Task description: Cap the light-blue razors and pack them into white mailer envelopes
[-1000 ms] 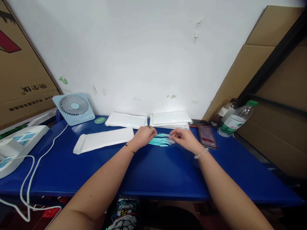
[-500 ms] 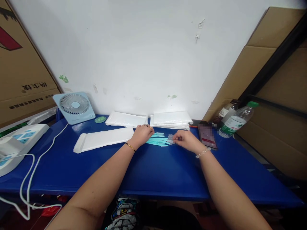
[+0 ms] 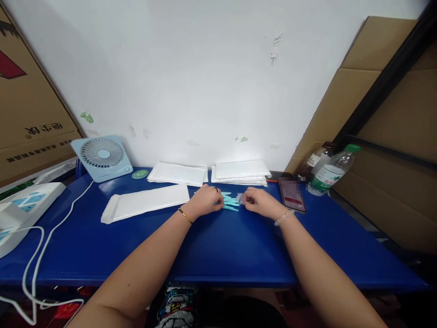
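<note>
Several slim teal plastic sticks with clear, cap-like ends [image 3: 231, 201] lie in a loose bundle on the blue table [image 3: 235, 250], between my hands. My left hand [image 3: 207, 200] is closed at the left end of the bundle, its fingers curled over the sticks and hiding those ends. At the clear ends on the right, my right hand [image 3: 260, 201] is closed in a pinch; what sits between its fingertips is too small to make out. Left of my left hand lies a long white padded envelope [image 3: 145, 202].
Stacks of white padded envelopes [image 3: 177, 173] rest by the wall. A blue fan [image 3: 104, 157] and a power strip [image 3: 30, 205] stand left, with a white cable. On the right are a phone [image 3: 292, 195], a green-capped bottle [image 3: 331, 175], a dark-capped bottle [image 3: 316, 159] and cardboard [image 3: 358, 68].
My left hand has slid right and slightly down along the teal sticks, covering more of them. The sticks lie more fanned out. My right hand stays near the clear ends. The view has shifted slightly.
</note>
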`<state>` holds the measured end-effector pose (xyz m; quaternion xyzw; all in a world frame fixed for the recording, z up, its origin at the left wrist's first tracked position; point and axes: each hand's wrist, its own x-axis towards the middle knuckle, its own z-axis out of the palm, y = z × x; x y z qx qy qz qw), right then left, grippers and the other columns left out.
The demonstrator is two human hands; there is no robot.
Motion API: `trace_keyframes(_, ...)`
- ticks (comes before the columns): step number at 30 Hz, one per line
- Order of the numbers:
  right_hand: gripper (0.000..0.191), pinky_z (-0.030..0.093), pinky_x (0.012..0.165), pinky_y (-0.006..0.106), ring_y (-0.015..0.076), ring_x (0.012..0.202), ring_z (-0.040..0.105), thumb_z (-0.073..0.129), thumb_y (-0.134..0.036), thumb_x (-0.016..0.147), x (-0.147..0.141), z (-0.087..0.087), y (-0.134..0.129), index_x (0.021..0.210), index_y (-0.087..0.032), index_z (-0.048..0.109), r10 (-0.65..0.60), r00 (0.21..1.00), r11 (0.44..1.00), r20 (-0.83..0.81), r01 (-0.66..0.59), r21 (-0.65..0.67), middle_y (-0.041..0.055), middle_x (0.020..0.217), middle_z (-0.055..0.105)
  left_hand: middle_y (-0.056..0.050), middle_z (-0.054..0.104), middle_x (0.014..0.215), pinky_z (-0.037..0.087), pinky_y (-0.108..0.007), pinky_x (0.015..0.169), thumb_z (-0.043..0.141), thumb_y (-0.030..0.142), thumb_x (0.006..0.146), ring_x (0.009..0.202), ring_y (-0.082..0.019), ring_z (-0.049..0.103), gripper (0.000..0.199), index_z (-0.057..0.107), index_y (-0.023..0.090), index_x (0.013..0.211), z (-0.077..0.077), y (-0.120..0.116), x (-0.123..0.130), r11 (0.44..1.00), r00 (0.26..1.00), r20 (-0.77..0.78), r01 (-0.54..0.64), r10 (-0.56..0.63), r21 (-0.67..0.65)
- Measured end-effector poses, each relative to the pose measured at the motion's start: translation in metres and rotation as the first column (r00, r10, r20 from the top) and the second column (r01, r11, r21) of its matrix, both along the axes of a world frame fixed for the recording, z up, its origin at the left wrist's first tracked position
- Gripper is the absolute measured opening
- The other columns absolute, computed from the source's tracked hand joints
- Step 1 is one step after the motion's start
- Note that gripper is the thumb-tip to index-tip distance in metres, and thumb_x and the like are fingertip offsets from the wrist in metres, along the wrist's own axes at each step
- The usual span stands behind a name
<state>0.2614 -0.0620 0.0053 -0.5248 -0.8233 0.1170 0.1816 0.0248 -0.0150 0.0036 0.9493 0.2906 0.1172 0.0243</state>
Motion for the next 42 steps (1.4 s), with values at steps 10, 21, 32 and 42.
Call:
trace_keyframes(10, 0.016, 0.049, 0.065, 0.027, 0.0161, 0.069, 0.065, 0.053, -0.027, 0.082, 0.007, 0.006, -0.002, 0.092, -0.017, 0.060, -0.053, 0.899, 0.971, -0.434, -0.055, -0.233, 0.0036, 0.071, 0.066, -0.003, 0.065, 0.083, 0.040, -0.024, 0.063, 0.051, 0.032, 0.083, 0.076, -0.016, 0.060, 0.019, 0.063, 0.018, 0.079, -0.001, 0.000, -0.002, 0.976, 0.979, 0.179, -0.057, 0.096, -0.212)
trace_keyframes(21, 0.019, 0.046, 0.056, 0.025, 0.0123, 0.056, 0.059, 0.055, -0.038, 0.083, 0.006, 0.014, -0.002, 0.086, -0.019, 0.057, -0.120, 0.809, 0.993, -0.575, 0.101, -0.065, 0.0000, 0.072, 0.057, -0.001, 0.066, 0.073, 0.040, -0.023, 0.051, 0.042, 0.047, 0.088, 0.055, -0.013, 0.055, 0.028, 0.049, 0.020, 0.088, 0.000, 0.000, -0.004, 0.837, 0.867, 0.420, 0.007, 0.267, -0.547)
trace_keyframes(32, 0.026, 0.042, 0.048, 0.022, 0.0101, 0.046, 0.052, 0.058, -0.042, 0.081, -0.003, 0.012, -0.004, 0.083, -0.016, 0.056, -0.147, 0.780, 0.975, -0.608, 0.012, -0.221, -0.0030, 0.055, 0.055, 0.000, 0.065, 0.074, 0.038, -0.023, 0.057, 0.042, 0.037, 0.090, 0.063, -0.014, 0.056, 0.018, 0.049, 0.021, 0.087, 0.004, -0.002, -0.003, 0.911, 0.885, 0.392, -0.078, 0.250, -0.405)
trace_keyframes(42, 0.029, 0.045, 0.049, 0.023, 0.0115, 0.050, 0.058, 0.055, -0.043, 0.082, -0.012, -0.005, 0.003, 0.091, -0.015, 0.058, -0.137, 0.775, 0.963, -0.616, -0.041, -0.265, 0.0029, 0.072, 0.065, 0.000, 0.061, 0.073, 0.038, -0.025, 0.058, 0.041, 0.034, 0.091, 0.067, -0.016, 0.058, 0.017, 0.052, 0.021, 0.094, 0.006, -0.006, 0.003, 0.962, 0.926, 0.291, -0.190, 0.243, -0.197)
